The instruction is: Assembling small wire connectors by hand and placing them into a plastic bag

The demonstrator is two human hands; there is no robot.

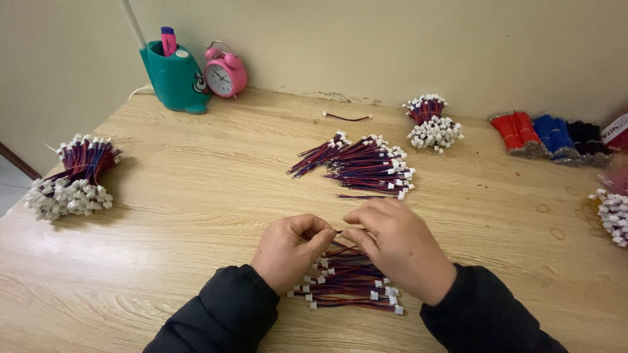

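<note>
Both hands meet low in the middle of the wooden tabletop point(196, 189). The left hand point(291, 252) has its fingers curled together, and thumb and forefinger pinch one end of a thin wire piece point(340, 231). The right hand point(396, 245) pinches the other end of the same wire piece, so the fingertips of the two hands are almost touching. Directly under the hands lies a loose pile of red and blue wires with white connectors point(350, 287), flat on the tabletop and partly hidden by the wrists. A second loose pile point(366, 167) lies further away, behind the hands. A tied bundle point(72, 180) rests at the far left, and another tied bundle point(432, 121) stands near the wall. One single wire point(347, 117) lies alone beside it. A teal pen holder point(173, 78) and a pink alarm clock point(226, 72) stand in the back left corner, just beside each other.
</note>
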